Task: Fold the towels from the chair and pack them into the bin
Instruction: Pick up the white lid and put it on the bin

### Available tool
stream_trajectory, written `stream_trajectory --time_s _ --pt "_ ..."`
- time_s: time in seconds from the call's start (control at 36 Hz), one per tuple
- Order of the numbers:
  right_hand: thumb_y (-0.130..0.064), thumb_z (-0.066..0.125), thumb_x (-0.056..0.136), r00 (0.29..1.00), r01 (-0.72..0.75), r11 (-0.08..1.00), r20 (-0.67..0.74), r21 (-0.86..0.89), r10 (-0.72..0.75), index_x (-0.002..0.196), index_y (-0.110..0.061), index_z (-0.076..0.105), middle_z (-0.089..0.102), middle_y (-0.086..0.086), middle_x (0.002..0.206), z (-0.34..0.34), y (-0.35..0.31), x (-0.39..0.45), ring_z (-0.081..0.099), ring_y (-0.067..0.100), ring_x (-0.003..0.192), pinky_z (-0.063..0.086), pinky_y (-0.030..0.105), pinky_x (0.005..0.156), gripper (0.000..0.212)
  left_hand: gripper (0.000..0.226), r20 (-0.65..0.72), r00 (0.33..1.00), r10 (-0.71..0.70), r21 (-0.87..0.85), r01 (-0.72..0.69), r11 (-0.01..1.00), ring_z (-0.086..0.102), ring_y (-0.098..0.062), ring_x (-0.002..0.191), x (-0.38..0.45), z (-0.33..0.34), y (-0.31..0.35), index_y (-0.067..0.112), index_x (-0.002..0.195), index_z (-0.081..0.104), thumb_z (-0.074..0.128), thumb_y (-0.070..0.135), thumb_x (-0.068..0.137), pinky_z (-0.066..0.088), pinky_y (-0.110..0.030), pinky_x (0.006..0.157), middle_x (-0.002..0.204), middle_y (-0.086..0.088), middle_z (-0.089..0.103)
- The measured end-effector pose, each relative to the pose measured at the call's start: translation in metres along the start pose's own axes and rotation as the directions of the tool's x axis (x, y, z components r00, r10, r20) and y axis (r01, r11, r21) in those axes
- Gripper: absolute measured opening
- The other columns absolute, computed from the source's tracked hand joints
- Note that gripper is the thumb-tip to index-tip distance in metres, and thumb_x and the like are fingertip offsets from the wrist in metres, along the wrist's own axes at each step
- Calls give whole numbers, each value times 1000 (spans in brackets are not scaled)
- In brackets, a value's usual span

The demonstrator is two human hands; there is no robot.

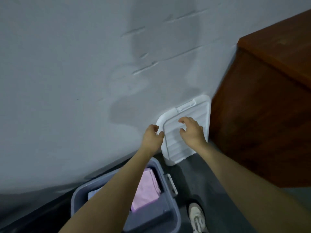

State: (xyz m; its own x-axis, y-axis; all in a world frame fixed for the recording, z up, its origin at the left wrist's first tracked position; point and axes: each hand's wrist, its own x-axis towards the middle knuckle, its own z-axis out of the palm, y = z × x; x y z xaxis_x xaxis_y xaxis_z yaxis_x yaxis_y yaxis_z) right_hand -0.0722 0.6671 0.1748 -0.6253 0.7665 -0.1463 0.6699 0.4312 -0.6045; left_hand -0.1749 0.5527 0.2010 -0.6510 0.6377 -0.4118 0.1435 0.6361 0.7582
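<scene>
A grey-blue bin [170,216] stands on the dark floor at the bottom, with a folded pink towel [146,189] inside and a paler cloth [92,193] beside it, partly hidden by my left forearm. A white ribbed lid [198,113] leans upright against the white wall. My left hand [152,138] is at the lid's left edge, fingers curled loosely, and I cannot tell whether it touches. My right hand [191,132] hovers in front of the lid's face with fingers bent and spread, holding nothing.
A brown wooden cabinet [262,115] stands close on the right of the lid. The white wall [75,73] fills the left and top. A white shoe [196,216] is on the floor right of the bin.
</scene>
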Motion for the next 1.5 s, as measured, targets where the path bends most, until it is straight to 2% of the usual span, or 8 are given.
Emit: stream_trajectory --time_s 0.31,0.58,0.69,0.89,1.11,1.22,1.33,1.5 --pt "-11 54 89 990 67 998 126 -19 -64 128 -18 50 48 1 134 46 86 150 43 24 122 30 35 105 40 52 -87 977 -197 -261 168 951 50 -24 114 158 85 -18 4 140 36 56 13 94 38 -25 87 137 -14 45" --pt "-20 62 83 940 333 847 76 -414 -332 125 -25 48 40 0 130 78 125 199 35 26 118 14 35 94 45 53 -311 950 2 195 62 979 51 -33 106 196 124 -54 11 127 42 70 18 83 45 -42 97 130 -11 35" --pt "-7 74 66 870 442 751 29 -490 -492 108 -19 58 56 3 110 83 139 191 46 27 99 21 36 85 46 39 -292 940 176 574 25 819 53 -25 96 181 132 -60 11 120 46 62 31 90 41 -30 70 120 -6 43" --pt "1 75 59 735 604 545 141 -581 -664 85 -12 62 55 3 68 60 144 167 57 26 63 28 40 99 31 35 -99 946 309 824 -96 559 53 -22 98 163 128 -56 10 120 51 55 32 93 35 -28 65 114 -4 53" --pt "-10 79 64 707 561 492 77 -666 -703 97 -12 67 60 5 74 24 141 123 60 26 68 29 41 95 36 33 15 960 279 892 -139 429 66 -26 78 118 119 -24 3 113 48 54 28 94 38 -28 58 95 -9 63" --pt "-9 78 69 665 536 513 -39 -671 -746 104 -13 65 63 4 81 6 127 107 63 26 78 31 41 94 38 50 -104 903 417 875 -116 470 35 -15 20 99 111 -15 9 57 56 94 28 30 14 -12 39 37 0 42" --pt "-8 75 71 623 529 490 -76 -693 -779 109 -15 64 64 4 90 -15 107 81 63 24 89 30 41 96 40 41 -67 914 400 900 -119 420 40 -12 29 61 100 0 10 71 59 83 43 61 18 -16 40 47 3 45" --pt "-7 83 61 687 481 519 -63 -707 -724 109 -18 63 64 4 96 -56 67 41 62 25 98 23 42 99 54 58 -197 860 471 857 -83 509 33 -11 20 18 85 17 3 72 68 88 46 39 17 -10 35 37 2 43"
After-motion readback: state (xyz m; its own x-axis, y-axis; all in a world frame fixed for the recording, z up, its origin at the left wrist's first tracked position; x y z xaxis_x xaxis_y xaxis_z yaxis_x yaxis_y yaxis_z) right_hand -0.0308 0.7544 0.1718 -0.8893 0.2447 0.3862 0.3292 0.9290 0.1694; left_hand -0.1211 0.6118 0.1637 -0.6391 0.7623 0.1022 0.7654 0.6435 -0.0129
